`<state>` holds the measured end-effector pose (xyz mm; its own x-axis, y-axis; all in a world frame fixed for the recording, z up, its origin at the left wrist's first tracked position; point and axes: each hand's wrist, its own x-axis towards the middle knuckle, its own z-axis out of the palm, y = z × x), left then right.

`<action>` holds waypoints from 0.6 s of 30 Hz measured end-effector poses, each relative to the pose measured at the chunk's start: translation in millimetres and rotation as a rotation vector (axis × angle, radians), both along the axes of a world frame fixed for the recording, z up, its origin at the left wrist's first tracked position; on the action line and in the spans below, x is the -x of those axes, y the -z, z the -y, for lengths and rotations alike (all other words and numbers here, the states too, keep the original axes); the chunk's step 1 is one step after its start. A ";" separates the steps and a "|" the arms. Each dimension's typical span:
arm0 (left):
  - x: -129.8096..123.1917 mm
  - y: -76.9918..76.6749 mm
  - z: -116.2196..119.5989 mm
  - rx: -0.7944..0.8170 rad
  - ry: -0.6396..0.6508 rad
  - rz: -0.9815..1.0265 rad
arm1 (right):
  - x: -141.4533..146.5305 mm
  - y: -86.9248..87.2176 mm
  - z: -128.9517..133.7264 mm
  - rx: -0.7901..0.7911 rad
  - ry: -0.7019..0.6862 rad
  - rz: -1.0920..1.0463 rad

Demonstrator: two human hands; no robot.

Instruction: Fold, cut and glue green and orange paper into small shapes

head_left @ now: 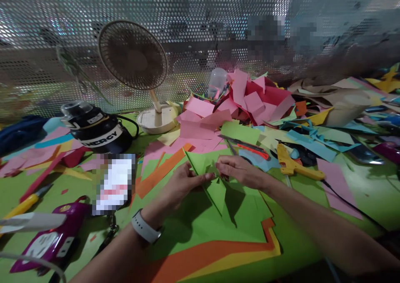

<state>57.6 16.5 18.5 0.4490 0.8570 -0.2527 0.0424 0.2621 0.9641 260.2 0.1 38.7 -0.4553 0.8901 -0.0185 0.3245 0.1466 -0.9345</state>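
Note:
A folded piece of green paper (217,195) is held up over a stack of green sheets (181,231). My left hand (187,178) grips its left edge, thumb laid across the front and fingers behind. At the paper's upper right, my right hand (236,170) is closed, its fingertips pinched at the fold near my left thumb. Whether those fingertips hold the paper or some small piece cannot be made out. Orange paper (218,251) and yellow paper (237,264) stick out beneath the green stack. A red-and-black utility knife (250,147) lies just beyond my right hand.
A yellow glue gun (295,164) with a cord lies to the right. Behind are pink paper scraps (206,120), a fan (156,120) and a black bottle (100,131). A blurred-out phone (115,185) and a purple device (53,237) lie left. Perforated metal mesh (193,37) stands at the back.

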 end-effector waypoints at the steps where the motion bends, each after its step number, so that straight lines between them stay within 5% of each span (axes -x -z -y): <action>1: -0.6 0.1 0.7 -0.002 -0.026 -0.012 | 1.6 0.5 1.2 0.010 -0.014 0.002; 18: -5.2 -2.4 6.5 0.049 -0.019 0.079 | 5.1 0.1 3.3 0.112 -0.107 -0.042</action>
<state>62.8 10.1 20.9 0.4532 0.8528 -0.2594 -0.0382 0.3093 0.9502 255.1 -3.1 38.6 -0.5496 0.8301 -0.0941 0.2730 0.0720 -0.9593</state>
